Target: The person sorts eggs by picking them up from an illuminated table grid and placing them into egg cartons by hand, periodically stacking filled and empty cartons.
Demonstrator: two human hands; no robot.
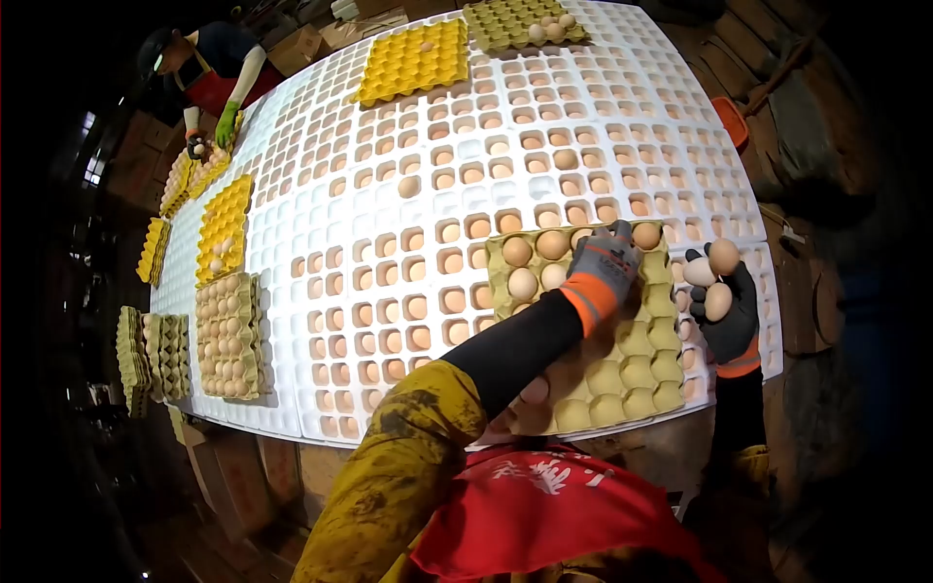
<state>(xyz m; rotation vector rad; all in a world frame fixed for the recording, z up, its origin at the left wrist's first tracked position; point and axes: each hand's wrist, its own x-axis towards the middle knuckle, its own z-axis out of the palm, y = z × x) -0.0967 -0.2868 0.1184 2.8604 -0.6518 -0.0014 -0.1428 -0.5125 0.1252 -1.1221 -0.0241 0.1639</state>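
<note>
A broad white tabletop of moulded panels (277, 321), set edge to edge, filled most of the view, its square pockets holding brown and pale eggs (417, 337), and two single eggs (408, 186) sat higher than their neighbours. Near its front edge lay an olive pulp egg tray (627, 377), with eggs in its far rows. Over these reached the left hand (604, 260), in a grey glove with an orange cuff, fingers bent down; whether they pinched an egg could not be told. Just beyond the tray's right side, the right hand (731, 330), in a dark glove, was turned up, its fingers curled around three eggs (724, 257). At the far side were a yellow egg tray (415, 60) and a second olive tray (515, 27) bearing a few eggs; a stacked tray (226, 335) full of eggs stood to the left. At the far left corner a co-worker (225, 58) in a red apron bent over trays. The room around was dim, with cardboard boxes (233, 476) below the table and an orange-red container (729, 123) beside its right edge.
</note>
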